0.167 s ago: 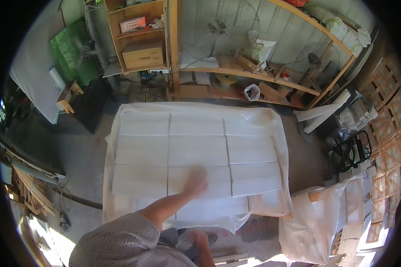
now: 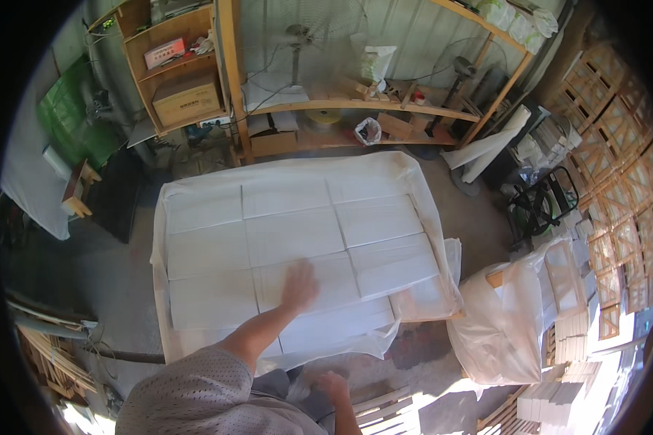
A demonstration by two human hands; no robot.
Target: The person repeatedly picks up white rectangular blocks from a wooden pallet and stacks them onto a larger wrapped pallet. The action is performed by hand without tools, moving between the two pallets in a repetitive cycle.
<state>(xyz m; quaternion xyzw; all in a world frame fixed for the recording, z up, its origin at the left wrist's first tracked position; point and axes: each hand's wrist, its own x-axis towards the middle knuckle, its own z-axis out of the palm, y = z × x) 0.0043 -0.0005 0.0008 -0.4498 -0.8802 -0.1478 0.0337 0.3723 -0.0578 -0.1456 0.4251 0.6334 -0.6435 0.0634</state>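
Note:
White flat-topped blocks or cartons [image 2: 290,225] lie in tight rows before me, wrapped at the sides by a clear plastic sheet [image 2: 428,196]. My left hand [image 2: 300,285] is over the middle block of a near row, its fingers outstretched and slightly blurred. It holds nothing I can see; whether it touches the surface is unclear. Lower down, by my trousers, hangs my right hand [image 2: 332,384]. Blur hides how its fingers are set. One more near row [image 2: 341,322] sits lower, and the sheet's loose edge droops along the front.
A smaller plastic-covered stack [image 2: 497,319] stands at the right, near a black folding trolley [image 2: 548,206]. Wooden shelving [image 2: 384,109] with a fan runs along the back wall. Wooden crates [image 2: 602,181] line the far right. Long strips [image 2: 47,341] lie at left.
My view has turned to the right, so the stack sits further left and tilted. Over the blocks, my left hand has shifted slightly left. My right hand stays low beside my legs.

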